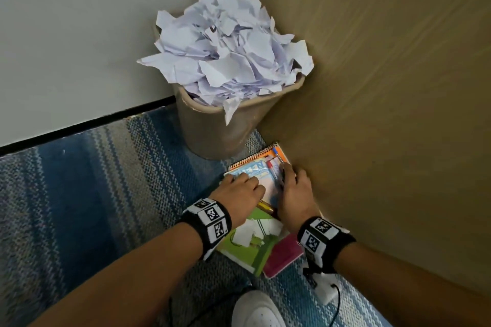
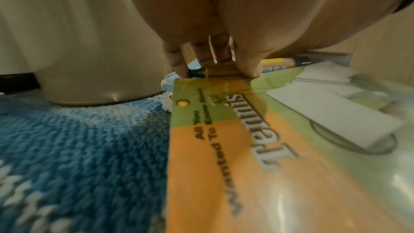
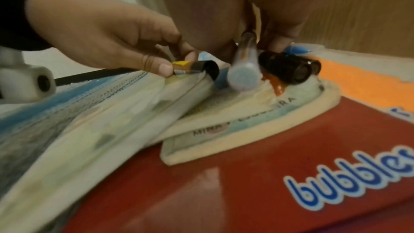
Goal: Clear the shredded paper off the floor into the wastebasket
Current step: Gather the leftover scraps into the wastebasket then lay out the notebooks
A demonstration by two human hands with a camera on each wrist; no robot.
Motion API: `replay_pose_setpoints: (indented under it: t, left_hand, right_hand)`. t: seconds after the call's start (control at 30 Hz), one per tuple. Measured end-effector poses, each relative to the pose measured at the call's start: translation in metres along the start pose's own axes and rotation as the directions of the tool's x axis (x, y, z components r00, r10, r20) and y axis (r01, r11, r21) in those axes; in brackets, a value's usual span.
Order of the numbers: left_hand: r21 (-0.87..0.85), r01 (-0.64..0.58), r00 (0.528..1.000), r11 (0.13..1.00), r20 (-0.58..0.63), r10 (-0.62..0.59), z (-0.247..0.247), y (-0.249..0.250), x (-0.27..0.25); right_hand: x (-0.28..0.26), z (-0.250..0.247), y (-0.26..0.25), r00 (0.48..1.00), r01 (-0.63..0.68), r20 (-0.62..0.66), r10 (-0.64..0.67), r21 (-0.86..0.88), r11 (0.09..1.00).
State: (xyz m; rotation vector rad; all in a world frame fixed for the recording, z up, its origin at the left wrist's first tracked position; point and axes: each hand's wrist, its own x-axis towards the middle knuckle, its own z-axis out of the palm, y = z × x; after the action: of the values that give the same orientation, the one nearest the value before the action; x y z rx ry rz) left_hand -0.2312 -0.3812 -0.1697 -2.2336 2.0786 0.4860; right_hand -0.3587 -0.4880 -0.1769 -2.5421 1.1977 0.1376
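A beige wastebasket [image 1: 212, 127] stands in the corner, heaped over its rim with torn white paper [image 1: 228, 45]; its wall also shows in the left wrist view [image 2: 89, 59]. Both hands are low on a pile of books in front of it. My left hand [image 1: 259, 190] pinches a yellow and black marker [image 3: 195, 67] [image 2: 220, 70] that lies on the books. My right hand [image 1: 288, 175] curls over several pens [image 1: 277, 164], among them a clear pen with a blue cap [image 3: 243, 75]. No loose paper shows on the rug.
The pile holds a spiral notebook [image 1: 255, 164], a green and orange book [image 1: 247, 247] [image 2: 246, 148] and a red book [image 1: 284, 255] [image 3: 224, 192]. A wooden panel [image 1: 372, 87] stands close on the right, a white wall [image 1: 66, 34] behind. A blue striped rug [image 1: 79, 194] lies underneath, with a white shoe [image 1: 255, 308] below.
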Motion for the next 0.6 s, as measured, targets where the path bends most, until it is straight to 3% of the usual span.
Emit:
replay_pose_setpoints:
  t: [0.2,0.27,0.33,0.43,0.5,0.6]
  left_hand:
    - [-0.217,0.186,0.980,0.958,-0.031,-0.197,0.004,-0.023,-0.004]
    - [-0.259,0.254,0.965,0.932,0.005,-0.262,0.010,-0.027,-0.009]
    - [-0.243,0.290,0.956,0.926,0.023,-0.293,0.018,-0.029,-0.017]
    - [-0.196,0.321,0.946,0.927,0.024,-0.322,0.029,-0.034,-0.031]
    - [-0.144,0.335,0.942,0.931,0.031,-0.335,0.033,-0.040,-0.041]
    - [-0.040,0.351,0.935,0.935,0.072,-0.348,0.034,-0.046,-0.056]
  right_hand:
    - [0.007,0.006,0.001,0.975,0.221,0.012,-0.223,-0.188,0.957]
    - [0.005,0.009,-0.003,0.975,0.214,0.092,-0.202,-0.145,0.966]
    - [0.004,0.011,-0.005,0.971,0.194,0.149,-0.185,-0.046,0.980]
    - [0.002,0.010,-0.012,0.945,0.264,0.179,-0.273,0.069,0.962]
    - [0.005,0.012,-0.016,0.942,0.294,0.136,-0.308,0.116,0.949]
    - [0.018,0.007,-0.014,0.977,0.202,0.038,-0.210,0.158,0.967]
